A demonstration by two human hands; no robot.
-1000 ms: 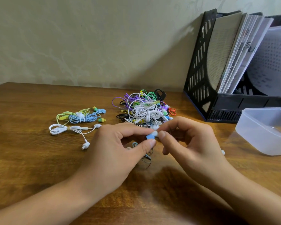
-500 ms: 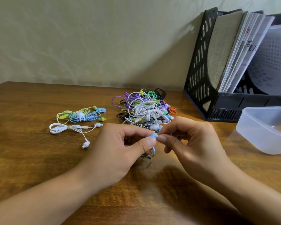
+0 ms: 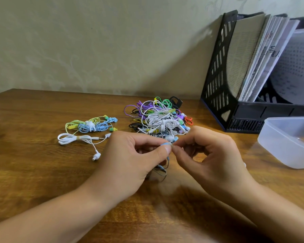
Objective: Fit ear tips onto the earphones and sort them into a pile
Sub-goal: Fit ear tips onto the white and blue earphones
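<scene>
Wood-grain table [image 3: 33, 172] was seen set against a pale patterned wall [image 3: 95, 50], with both hands brought together over its middle. A blue earphone [image 3: 165, 143] was pinched between the thumb and forefinger of the left hand [image 3: 130, 160], and its thin cable [image 3: 162, 172] was seen hanging down in loops to the tabletop beneath the palm. The right hand [image 3: 212, 155] was held just beside it, fingertips curled and pressed against the same earbud; whether an ear tip was gripped there could not be told, since the spot was hidden by the fingers. A tangled heap of mixed earphones [image 3: 158, 120] in white, purple, green and black was seen just behind the hands. Well to the left, a small sorted pile [image 3: 88, 128] of yellow-green, blue and white sets was laid out. A clear plastic container [image 3: 288, 141] was placed at the right edge, in front of a black file holder [image 3: 218, 76] filled with papers.
</scene>
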